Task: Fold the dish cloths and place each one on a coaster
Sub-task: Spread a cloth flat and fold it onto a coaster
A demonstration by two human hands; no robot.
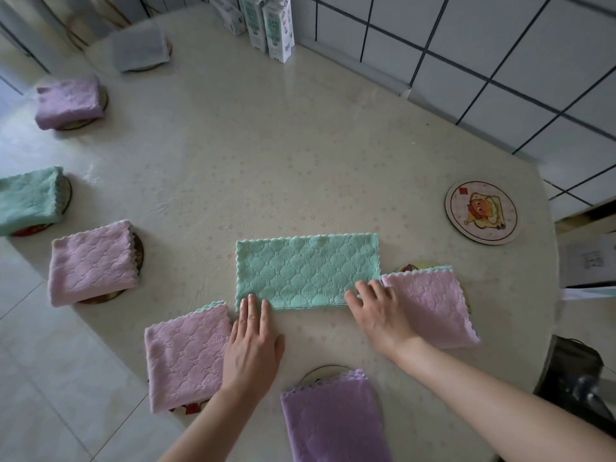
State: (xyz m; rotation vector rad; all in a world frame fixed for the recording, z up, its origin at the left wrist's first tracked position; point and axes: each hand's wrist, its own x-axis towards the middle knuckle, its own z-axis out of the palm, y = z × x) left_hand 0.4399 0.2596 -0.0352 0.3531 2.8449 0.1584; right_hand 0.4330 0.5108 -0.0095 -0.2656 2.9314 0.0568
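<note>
A green dish cloth, folded into a long rectangle, lies flat in the middle of the table. My left hand rests flat with its fingertips on the cloth's near left edge. My right hand presses its fingertips on the near right edge, fingers spread. A bare round coaster with a cartoon picture lies to the far right. Folded cloths sit on coasters all around: pink ones, purple ones, a green one, a grey one.
Three milk cartons stand at the back against the tiled wall. The table's curved edge runs along the right, with a dark object beyond it. Tiled floor lies to the left.
</note>
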